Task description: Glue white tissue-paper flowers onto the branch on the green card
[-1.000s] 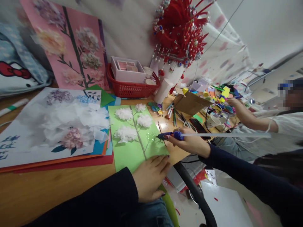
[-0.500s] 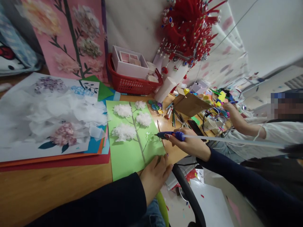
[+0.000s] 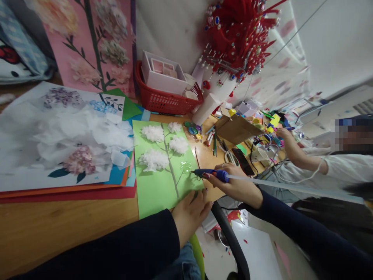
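In my right hand (image 3: 240, 184) is a blue hot glue gun (image 3: 211, 174), with a long clear glue stick (image 3: 291, 187) running out of its back. Its dark nozzle is just right of a shiny patch of clear glue (image 3: 185, 167) on a light green sheet (image 3: 154, 194). My left hand (image 3: 190, 212) lies on the sheet's near right corner, fingers stretched out and holding nothing. White ruffled paper flowers (image 3: 154, 159) stand on the sheet along a drawn grey-green stem (image 3: 171, 169).
Left lies a pile of white petals (image 3: 67, 134) on papers. A red basket (image 3: 166, 103) with a white box stands behind. Scissors (image 3: 230, 157), a phone (image 3: 243, 161) and pens are to the right. Further right, a co-worker's hand (image 3: 285, 136) is over craft scraps.
The glue gun's nozzle has moved slightly toward the near edge of the sheet, off the glue patch. The whole view has shifted a little. My left hand stays on the paper.
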{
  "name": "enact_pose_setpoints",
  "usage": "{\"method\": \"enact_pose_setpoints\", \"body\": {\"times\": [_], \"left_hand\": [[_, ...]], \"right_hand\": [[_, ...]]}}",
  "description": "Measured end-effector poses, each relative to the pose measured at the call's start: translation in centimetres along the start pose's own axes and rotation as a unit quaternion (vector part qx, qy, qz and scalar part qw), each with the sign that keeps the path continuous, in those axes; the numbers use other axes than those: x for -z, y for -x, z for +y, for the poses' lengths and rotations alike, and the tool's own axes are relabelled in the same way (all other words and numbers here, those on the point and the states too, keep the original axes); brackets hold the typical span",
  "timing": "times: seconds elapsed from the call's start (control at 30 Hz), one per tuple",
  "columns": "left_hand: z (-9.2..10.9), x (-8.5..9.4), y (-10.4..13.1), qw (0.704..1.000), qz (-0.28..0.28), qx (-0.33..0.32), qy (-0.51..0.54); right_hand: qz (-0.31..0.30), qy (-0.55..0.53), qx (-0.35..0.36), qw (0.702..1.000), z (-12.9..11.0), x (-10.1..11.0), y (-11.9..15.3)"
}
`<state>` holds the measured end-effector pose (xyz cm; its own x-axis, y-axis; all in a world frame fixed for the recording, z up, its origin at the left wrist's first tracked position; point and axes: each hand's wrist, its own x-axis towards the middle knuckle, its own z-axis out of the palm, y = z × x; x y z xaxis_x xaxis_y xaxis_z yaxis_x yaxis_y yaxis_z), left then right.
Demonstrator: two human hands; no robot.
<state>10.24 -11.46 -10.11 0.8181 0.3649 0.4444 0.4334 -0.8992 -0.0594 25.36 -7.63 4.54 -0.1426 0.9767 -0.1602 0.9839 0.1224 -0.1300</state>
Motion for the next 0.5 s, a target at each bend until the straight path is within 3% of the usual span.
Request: {"method": "enact_pose_setpoints", "body": {"times": [0.2, 0.33, 0.5], "left_hand": [[0.18, -0.20, -0.18, 1.000, -0.004, 0.005, 0.007], [-0.16, 0.22, -0.07, 1.000, 0.004, -0.001, 0.019], [-0.38, 0.26, 0.04, 1.000, 0.012, -0.012, 0.018]], "right_hand": [[-0.017, -0.007, 0.031, 0.999, -0.69, 0.11, -0.05], [0.016, -0.003, -0.006, 1.000, -0.35, 0.26, -0.27], [0.012, 0.013, -0.027, 0.999, -0.21, -0.12, -0.36]]}}
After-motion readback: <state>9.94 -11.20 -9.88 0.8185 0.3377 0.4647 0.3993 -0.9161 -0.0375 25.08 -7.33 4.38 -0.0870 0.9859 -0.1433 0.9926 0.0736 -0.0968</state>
